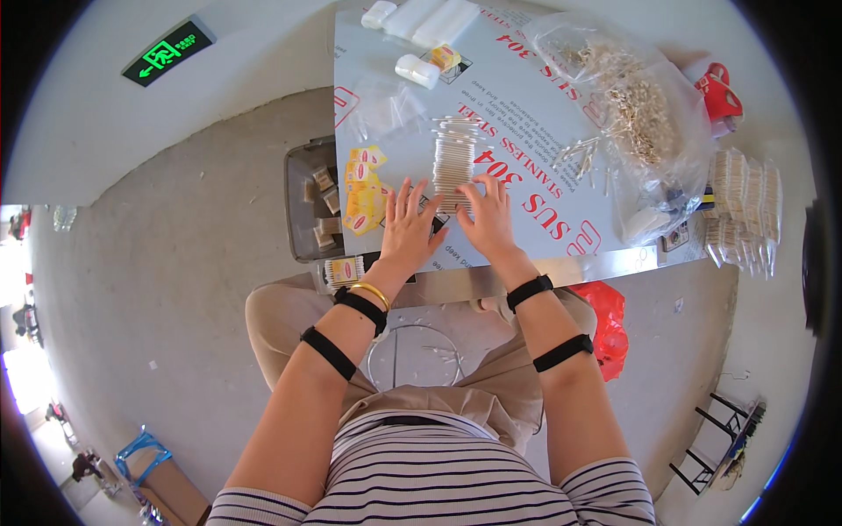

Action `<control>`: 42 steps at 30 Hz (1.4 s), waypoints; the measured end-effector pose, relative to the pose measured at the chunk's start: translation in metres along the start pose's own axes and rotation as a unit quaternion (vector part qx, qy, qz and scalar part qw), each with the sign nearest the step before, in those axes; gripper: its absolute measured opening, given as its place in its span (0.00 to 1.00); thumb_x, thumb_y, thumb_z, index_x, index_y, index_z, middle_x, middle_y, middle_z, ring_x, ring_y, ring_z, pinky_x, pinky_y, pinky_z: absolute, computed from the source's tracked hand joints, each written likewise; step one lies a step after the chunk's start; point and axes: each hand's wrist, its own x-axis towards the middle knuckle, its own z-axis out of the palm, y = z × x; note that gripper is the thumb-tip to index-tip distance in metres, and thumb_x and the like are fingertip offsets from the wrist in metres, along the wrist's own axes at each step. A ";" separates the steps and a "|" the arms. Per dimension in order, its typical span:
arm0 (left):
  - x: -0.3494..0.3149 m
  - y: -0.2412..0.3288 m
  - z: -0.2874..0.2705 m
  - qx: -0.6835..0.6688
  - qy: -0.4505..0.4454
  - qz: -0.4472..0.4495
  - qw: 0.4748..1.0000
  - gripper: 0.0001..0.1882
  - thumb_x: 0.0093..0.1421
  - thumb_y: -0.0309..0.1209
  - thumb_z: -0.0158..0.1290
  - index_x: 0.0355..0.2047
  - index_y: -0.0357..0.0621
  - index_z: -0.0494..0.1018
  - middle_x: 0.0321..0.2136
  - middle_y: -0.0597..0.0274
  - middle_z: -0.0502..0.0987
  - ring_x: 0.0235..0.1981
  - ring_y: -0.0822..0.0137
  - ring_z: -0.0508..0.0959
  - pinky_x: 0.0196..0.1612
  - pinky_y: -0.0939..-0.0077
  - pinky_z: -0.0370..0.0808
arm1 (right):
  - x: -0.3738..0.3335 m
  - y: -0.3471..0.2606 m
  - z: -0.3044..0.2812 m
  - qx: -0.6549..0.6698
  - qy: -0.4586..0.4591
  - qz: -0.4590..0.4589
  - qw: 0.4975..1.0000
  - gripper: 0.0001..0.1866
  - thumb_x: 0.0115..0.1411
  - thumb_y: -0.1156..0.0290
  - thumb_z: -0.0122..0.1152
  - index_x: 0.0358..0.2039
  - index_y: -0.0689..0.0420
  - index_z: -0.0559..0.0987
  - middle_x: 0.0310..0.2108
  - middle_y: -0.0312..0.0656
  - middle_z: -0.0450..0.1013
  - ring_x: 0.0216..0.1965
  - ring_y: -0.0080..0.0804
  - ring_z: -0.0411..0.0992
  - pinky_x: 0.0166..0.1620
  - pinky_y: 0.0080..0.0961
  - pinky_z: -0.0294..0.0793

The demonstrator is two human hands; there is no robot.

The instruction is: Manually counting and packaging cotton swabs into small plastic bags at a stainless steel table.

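Head view: L hand [409, 230] and R hand [488, 219], both open w/ fingers spread, rest flat on steel table [544, 131], flanking near end of cotton-swab row [454, 159]. Yellow packets [364, 188] just L of the row; bagged swabs [645, 114] at R.

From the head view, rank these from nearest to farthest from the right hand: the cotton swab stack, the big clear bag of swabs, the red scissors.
From the right hand:
1. Cotton swab stack, at its fingertips.
2. Big clear bag of swabs, farther right.
3. Red scissors, at the table's far right edge.
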 end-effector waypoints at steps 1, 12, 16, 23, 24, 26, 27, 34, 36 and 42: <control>-0.001 -0.001 0.001 0.004 0.012 0.007 1.000 0.32 0.60 0.46 0.57 0.63 0.53 0.63 0.67 0.54 0.53 0.72 0.47 0.47 0.71 0.43 0.44 | 0.002 -0.001 0.000 -0.007 -0.004 -0.002 1.000 0.16 0.51 0.71 0.65 0.43 0.51 0.78 0.51 0.44 0.64 0.56 0.49 0.63 0.57 0.46 0.64; 0.007 -0.001 -0.001 -0.011 0.046 0.008 0.999 0.32 0.61 0.46 0.56 0.63 0.51 0.63 0.65 0.52 0.55 0.71 0.46 0.49 0.71 0.42 0.45 | 0.008 -0.001 0.002 -0.018 -0.005 -0.019 1.000 0.15 0.52 0.71 0.65 0.42 0.51 0.79 0.51 0.43 0.65 0.57 0.48 0.63 0.58 0.45 0.63; 0.015 -0.004 -0.001 0.000 0.055 -0.003 0.998 0.32 0.62 0.47 0.54 0.63 0.49 0.63 0.66 0.53 0.54 0.71 0.46 0.48 0.71 0.41 0.43 | 0.006 -0.002 0.001 -0.007 -0.012 -0.013 1.000 0.15 0.52 0.71 0.65 0.41 0.51 0.79 0.50 0.44 0.65 0.57 0.49 0.63 0.58 0.45 0.63; 0.020 -0.005 -0.001 -0.008 0.041 -0.008 0.999 0.30 0.64 0.47 0.52 0.63 0.50 0.64 0.66 0.53 0.54 0.71 0.46 0.46 0.71 0.42 0.40 | 0.007 -0.001 0.001 -0.004 -0.010 -0.010 1.000 0.15 0.52 0.71 0.64 0.41 0.51 0.78 0.50 0.45 0.65 0.56 0.49 0.63 0.57 0.45 0.64; 0.020 -0.005 -0.001 -0.007 0.040 -0.009 0.999 0.30 0.64 0.47 0.52 0.63 0.50 0.64 0.66 0.53 0.54 0.72 0.46 0.46 0.72 0.42 0.40 | 0.008 0.001 0.001 -0.009 -0.001 -0.013 1.000 0.15 0.52 0.72 0.64 0.41 0.51 0.78 0.50 0.45 0.65 0.56 0.49 0.64 0.57 0.45 0.64; 0.020 -0.004 -0.001 -0.006 0.039 -0.010 0.999 0.30 0.64 0.47 0.52 0.62 0.50 0.64 0.66 0.53 0.54 0.72 0.47 0.46 0.72 0.42 0.40 | 0.011 0.004 0.001 -0.015 0.008 -0.015 1.000 0.15 0.52 0.72 0.64 0.42 0.51 0.78 0.50 0.45 0.65 0.55 0.49 0.64 0.57 0.45 0.64; 0.020 -0.004 0.000 -0.007 0.038 -0.010 0.999 0.29 0.64 0.47 0.52 0.62 0.50 0.64 0.66 0.53 0.54 0.72 0.47 0.46 0.72 0.42 0.40 | 0.013 0.005 0.001 -0.014 0.014 -0.017 1.000 0.15 0.52 0.72 0.64 0.42 0.51 0.78 0.50 0.44 0.65 0.55 0.48 0.64 0.56 0.45 0.65; 0.016 -0.002 0.001 -0.009 0.047 -0.008 0.999 0.29 0.64 0.47 0.52 0.61 0.50 0.65 0.67 0.53 0.54 0.72 0.47 0.46 0.72 0.42 0.39 | 0.022 0.004 0.005 -0.016 0.008 -0.019 1.000 0.14 0.51 0.73 0.64 0.40 0.52 0.78 0.48 0.43 0.65 0.54 0.48 0.64 0.56 0.44 0.65; 0.019 0.000 0.002 -0.010 0.046 -0.005 0.999 0.29 0.64 0.47 0.52 0.61 0.50 0.65 0.66 0.53 0.54 0.72 0.46 0.46 0.72 0.42 0.38 | 0.022 0.004 0.004 -0.016 0.001 -0.019 1.000 0.13 0.52 0.73 0.64 0.40 0.52 0.78 0.48 0.43 0.66 0.54 0.48 0.64 0.56 0.44 0.65; 0.020 0.005 0.001 -0.006 0.028 0.003 1.000 0.28 0.64 0.46 0.53 0.61 0.49 0.66 0.66 0.53 0.55 0.72 0.46 0.46 0.72 0.41 0.38 | 0.013 0.013 -0.001 0.004 0.011 0.002 1.000 0.13 0.53 0.74 0.63 0.41 0.53 0.78 0.48 0.43 0.66 0.53 0.47 0.65 0.55 0.45 0.66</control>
